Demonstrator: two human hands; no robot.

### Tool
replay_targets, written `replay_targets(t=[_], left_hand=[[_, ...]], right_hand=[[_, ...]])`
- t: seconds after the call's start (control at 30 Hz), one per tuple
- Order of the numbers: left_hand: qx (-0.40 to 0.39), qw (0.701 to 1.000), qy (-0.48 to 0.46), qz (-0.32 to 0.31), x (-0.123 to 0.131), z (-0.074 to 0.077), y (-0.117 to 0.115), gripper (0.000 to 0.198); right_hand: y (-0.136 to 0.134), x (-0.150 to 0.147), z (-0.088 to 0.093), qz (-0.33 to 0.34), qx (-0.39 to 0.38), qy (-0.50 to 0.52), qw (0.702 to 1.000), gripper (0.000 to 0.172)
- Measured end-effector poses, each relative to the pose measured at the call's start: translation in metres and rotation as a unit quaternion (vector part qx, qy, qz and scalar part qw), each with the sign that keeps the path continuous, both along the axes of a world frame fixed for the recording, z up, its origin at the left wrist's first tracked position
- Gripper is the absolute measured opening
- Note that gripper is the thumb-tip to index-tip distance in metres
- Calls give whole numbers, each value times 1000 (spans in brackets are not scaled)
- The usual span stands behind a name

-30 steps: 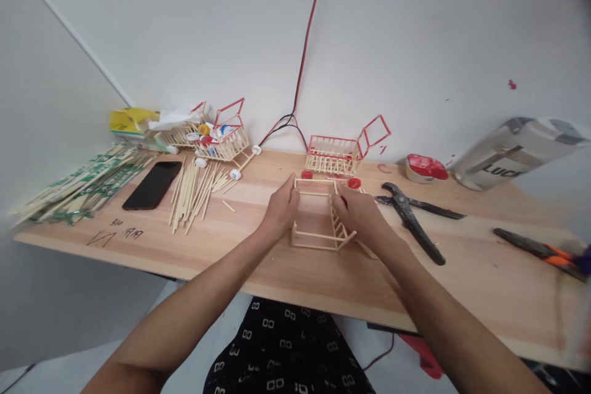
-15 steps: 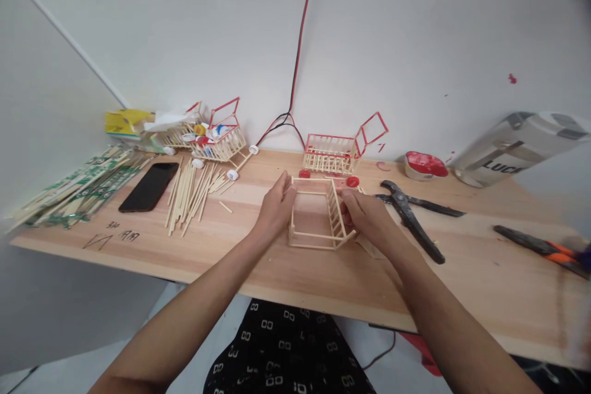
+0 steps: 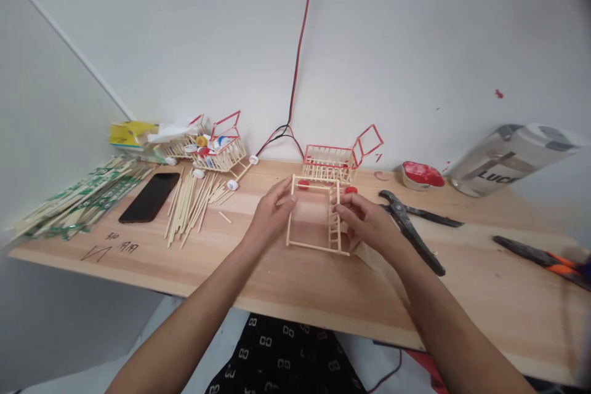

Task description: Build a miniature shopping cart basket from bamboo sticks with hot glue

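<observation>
Between my two hands is a small box-shaped frame of pale wooden sticks (image 3: 318, 249), with short rungs along its right side. My left hand (image 3: 272, 212) grips its left side near the far corner, thumb and fingers on the stick. On the right side, my right hand (image 3: 367, 218) has its fingers closed around the runged side; some fingertips are hidden behind it. Just beyond the frame stands a miniature stick shopping cart (image 3: 327, 163) with red edges, a red handle and red wheels.
Loose sticks (image 3: 189, 203), a black phone (image 3: 150, 197) and packaged chopsticks (image 3: 83, 197) lie left. Filled miniature carts (image 3: 221, 157) stand behind. Right are black pliers (image 3: 410, 228), a red-stained bowl (image 3: 421, 176), a large bottle (image 3: 512, 160) and orange-handled pliers (image 3: 535, 255).
The stick frame has been tipped in my hands, so its runged side now shows more edge-on. Both hands stay on it. The view has tilted slightly upward.
</observation>
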State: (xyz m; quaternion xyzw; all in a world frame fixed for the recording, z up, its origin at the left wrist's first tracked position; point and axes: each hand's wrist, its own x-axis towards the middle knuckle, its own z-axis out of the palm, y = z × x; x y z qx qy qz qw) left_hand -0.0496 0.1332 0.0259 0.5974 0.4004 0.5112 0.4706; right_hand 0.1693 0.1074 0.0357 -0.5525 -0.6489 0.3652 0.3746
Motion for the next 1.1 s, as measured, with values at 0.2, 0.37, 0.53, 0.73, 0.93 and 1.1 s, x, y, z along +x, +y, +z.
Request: replay_targets(t=[0.2,0.37,0.53,0.73,0.93,1.1], left_hand=[[54,993,-94,-50,-3,13,-4,58],[111,984,-126,-65,-4,20,-8,63],[109,982,-138,-68,-7,19,-9,62],[91,983,-137,-76,-8,23,-10,62],[-6,998,-26,-54,-11,18,-4,65],[-41,996,78,-28,-17,6,3,59]], right_hand=[[-5,-3,6,-20,116,-22,993,28],[-10,-2,11,-30,200,-49,978,26],[-11,0,9,-31,219,-43,974,26],[-12,1,9,-25,267,-37,963,21],[-7,-7,0,-44,183,9,982,27],[-4,-17,-9,-41,59,64,995,32]])
